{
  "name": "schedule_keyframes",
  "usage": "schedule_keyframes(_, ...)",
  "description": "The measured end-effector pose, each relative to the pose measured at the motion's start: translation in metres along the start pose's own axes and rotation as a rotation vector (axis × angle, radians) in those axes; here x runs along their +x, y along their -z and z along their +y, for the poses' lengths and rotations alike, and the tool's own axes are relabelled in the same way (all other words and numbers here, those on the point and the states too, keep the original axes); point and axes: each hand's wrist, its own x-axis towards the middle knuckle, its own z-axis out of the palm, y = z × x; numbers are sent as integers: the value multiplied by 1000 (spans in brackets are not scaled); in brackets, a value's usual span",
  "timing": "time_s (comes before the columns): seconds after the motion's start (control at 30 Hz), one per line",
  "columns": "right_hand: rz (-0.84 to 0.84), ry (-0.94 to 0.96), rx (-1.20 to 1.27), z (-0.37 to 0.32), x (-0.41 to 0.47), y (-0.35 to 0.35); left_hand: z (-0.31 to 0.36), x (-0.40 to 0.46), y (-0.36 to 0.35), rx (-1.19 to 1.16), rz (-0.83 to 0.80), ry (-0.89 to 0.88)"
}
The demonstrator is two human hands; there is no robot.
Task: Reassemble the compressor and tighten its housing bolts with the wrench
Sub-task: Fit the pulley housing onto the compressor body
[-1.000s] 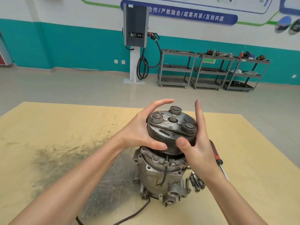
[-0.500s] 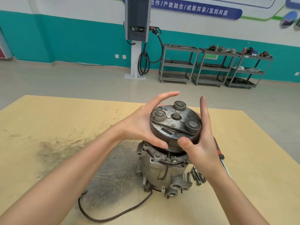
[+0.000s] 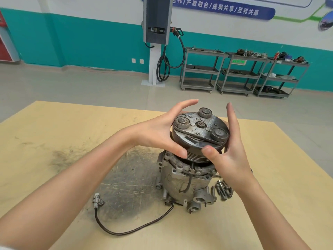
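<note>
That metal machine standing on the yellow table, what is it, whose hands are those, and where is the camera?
The camera sits on the person's head and looks forward and down, so both arms reach in from the bottom. The machine is a compressor standing upright on a scuffed yellow table. Its dark round top is the pulley. The left hand and the right hand hold that pulley from either side, thumbs on its grooved rim. Loose bolts lie on the table to the right of the compressor's base. A black cable runs from the base to a small plug. No wrench is clearly visible. Grey shelf carts stand by the far wall.
</note>
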Motion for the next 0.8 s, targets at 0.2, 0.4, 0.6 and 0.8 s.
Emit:
schedule_keyframes(0.2,-21,-22,4,0,1,2,3,-3,6,38,-24,143)
schedule_keyframes(0.4,-103,-27,7,-5,4,9,8,2,7,-18,-81,149)
schedule_keyframes(0.6,-145,-17,-13,-4,8,16,16,4,18,169,-145,171)
schedule_keyframes(0.8,-118,-21,-20,-4,6,17,26,-3,38,31,82,90)
